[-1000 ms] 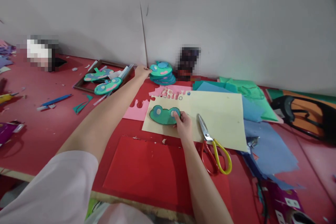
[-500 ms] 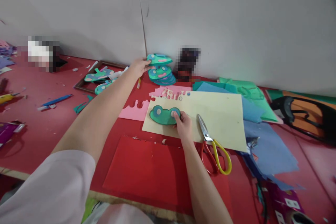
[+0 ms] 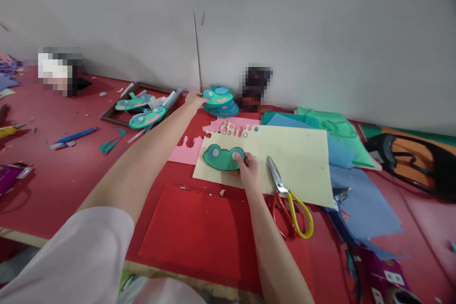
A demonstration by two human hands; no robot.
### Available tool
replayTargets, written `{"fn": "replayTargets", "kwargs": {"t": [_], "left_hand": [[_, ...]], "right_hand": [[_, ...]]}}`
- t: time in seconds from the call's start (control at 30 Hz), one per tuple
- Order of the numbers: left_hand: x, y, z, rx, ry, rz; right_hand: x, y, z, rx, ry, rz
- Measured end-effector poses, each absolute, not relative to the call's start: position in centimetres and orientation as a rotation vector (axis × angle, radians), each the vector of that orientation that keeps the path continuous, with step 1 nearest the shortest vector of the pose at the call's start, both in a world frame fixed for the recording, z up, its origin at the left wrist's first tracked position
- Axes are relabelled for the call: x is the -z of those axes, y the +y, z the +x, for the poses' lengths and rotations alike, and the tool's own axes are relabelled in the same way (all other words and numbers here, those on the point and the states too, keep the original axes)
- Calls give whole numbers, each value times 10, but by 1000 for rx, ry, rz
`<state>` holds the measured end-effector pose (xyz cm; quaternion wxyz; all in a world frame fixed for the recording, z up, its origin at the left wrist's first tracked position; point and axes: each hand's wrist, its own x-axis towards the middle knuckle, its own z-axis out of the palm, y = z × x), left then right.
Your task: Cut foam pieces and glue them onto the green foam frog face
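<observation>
Jutting leftward from the right hand (image 3: 251,171), the green frog-face cutout (image 3: 223,160)

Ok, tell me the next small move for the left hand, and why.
Probably bring the left hand from the edge of the stacked green faces to the green cutout: the right hand pinches only one end, and it shows no pink patches, unlike the top stacked face.

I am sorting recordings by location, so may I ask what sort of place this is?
It looks like a craft workspace, though whether home, school or workshop I cannot tell: scissors, a pale yellow sheet and a stack of frog-face cutouts show it.
</observation>
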<state>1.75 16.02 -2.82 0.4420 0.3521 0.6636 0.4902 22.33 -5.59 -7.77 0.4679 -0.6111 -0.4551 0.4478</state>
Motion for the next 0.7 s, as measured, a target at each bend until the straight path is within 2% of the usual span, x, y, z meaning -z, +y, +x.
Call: {"fn": "replayTargets", "kwargs": {"t": [0.2,0.7], "left_hand": [[32,162,15,-998,1958,913],[11,162,31,-1171,1530,817]], "right_hand": [[79,-56,224,-1088,-1127,-1516],[79,-57,225,-1134,-1126,-1500]]}}
